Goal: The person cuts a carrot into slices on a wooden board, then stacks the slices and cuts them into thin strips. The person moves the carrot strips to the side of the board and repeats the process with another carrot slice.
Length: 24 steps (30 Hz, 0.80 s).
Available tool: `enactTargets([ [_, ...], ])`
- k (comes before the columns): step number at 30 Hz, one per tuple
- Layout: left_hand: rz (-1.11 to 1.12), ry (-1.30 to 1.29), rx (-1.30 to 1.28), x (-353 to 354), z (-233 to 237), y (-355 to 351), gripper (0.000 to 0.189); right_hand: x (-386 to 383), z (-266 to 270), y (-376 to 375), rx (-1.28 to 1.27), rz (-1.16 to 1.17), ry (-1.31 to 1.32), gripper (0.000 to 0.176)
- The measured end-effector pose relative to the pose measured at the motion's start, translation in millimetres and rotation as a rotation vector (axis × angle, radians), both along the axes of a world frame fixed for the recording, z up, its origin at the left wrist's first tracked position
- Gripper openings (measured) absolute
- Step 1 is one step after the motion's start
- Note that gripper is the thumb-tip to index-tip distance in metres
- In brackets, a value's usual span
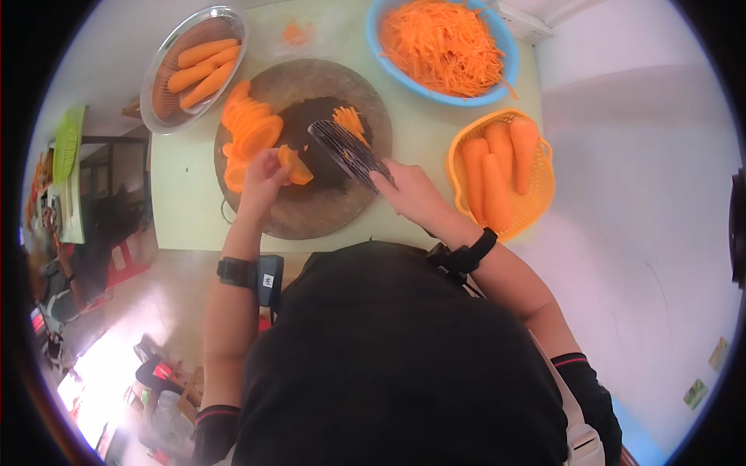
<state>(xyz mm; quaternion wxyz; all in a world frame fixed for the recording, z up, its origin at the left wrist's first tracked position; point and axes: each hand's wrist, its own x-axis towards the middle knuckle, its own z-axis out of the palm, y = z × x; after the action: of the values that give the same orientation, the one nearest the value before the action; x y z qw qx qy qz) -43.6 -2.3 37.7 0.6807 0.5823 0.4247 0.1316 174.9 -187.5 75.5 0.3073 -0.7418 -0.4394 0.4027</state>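
Observation:
On the round cutting board [311,221], my left hand [263,177] pinches a few carrot slices [296,166] between thumb and fingers. My right hand [410,193] is closed around the handle of a dark-bladed knife [343,149], its blade tilted over the middle of the board. Just past the blade lies a small pile of carrot strips [350,122]. A fanned row of cut carrot slices [255,130] covers the board's left side, next to my left hand. Part of the knife handle is hidden by my right fingers.
A blue basin [376,48] heaped with shredded carrot stands at the back right. Whole carrots lie in a yellow basket [543,175] at the right and a metal strainer [159,116] at the back left. A white wall [637,179] borders the table [185,202] on the right.

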Motion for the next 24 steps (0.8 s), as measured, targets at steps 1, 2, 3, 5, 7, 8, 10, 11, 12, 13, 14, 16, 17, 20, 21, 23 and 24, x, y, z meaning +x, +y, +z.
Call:
enactTargets([
  [1, 0.022, 0.007, -0.02, -5, 0, -2, 0.026, 1, -2, 1, 0.009, 0.008, 0.015, 0.029],
  [2, 0.04, 0.012, -0.053, -11, 3, -3, 0.026, 0, 3, 4, -0.023, 0.024, 0.027, 0.028],
  [3, 0.05, 0.023, -0.043, -14, 3, -7, 0.026, 2, 5, 6, -0.043, 0.047, 0.038, 0.027],
  [5, 0.142, 0.015, -0.008, -20, 3, -18, 0.026, 3, 10, 10, -0.064, 0.069, 0.138, 0.027],
  [7, 0.191, 0.046, -0.006, -27, 4, -27, 0.027, 2, 10, 15, -0.092, 0.088, 0.226, 0.026],
  [8, 0.229, 0.068, -0.01, -29, 4, -29, 0.028, 0, 6, 18, -0.107, 0.121, 0.214, 0.026],
  [10, 0.247, 0.054, -0.041, -35, 8, -31, 0.028, -1, 9, 25, -0.13, 0.149, 0.197, 0.025],
  [11, 0.265, 0.038, -0.065, -35, 7, -32, 0.029, 2, 9, 26, -0.145, 0.075, 0.195, 0.025],
  [12, 0.262, 0.029, -0.061, -35, 5, -31, 0.029, 3, 10, 27, -0.159, -0.002, 0.189, 0.025],
  [13, 0.249, 0.016, -0.064, -34, 4, -29, 0.029, 6, 10, 25, -0.156, -0.007, 0.177, 0.025],
  [14, 0.237, 0.002, -0.072, -33, 3, -28, 0.03, 9, 11, 20, -0.133, -0.061, 0.142, 0.026],
  [16, 0.19, -0.014, -0.092, -28, 2, -21, 0.03, 11, 22, 17, -0.131, -0.117, 0.088, 0.026],
  [17, 0.155, -0.02, -0.085, -22, -2, -20, 0.03, 13, 24, 14, -0.132, -0.097, 0.077, 0.026],
  [20, 0.119, 0.017, -0.02, -9, -12, -13, 0.026, 5, 31, 12, -0.162, -0.056, 0.039, 0.026],
  [21, 0.116, 0.001, -0.018, -3, -11, -11, 0.026, 3, 32, 12, -0.179, -0.043, 0.022, 0.026],
  [23, 0.124, 0.022, -0.06, 9, -10, -7, 0.025, 0, 21, 10, -0.16, -0.025, -0.081, 0.026],
  [24, 0.118, 0.012, -0.062, 16, -13, -6, 0.025, -3, 20, 11, -0.139, 0.004, -0.171, 0.027],
])
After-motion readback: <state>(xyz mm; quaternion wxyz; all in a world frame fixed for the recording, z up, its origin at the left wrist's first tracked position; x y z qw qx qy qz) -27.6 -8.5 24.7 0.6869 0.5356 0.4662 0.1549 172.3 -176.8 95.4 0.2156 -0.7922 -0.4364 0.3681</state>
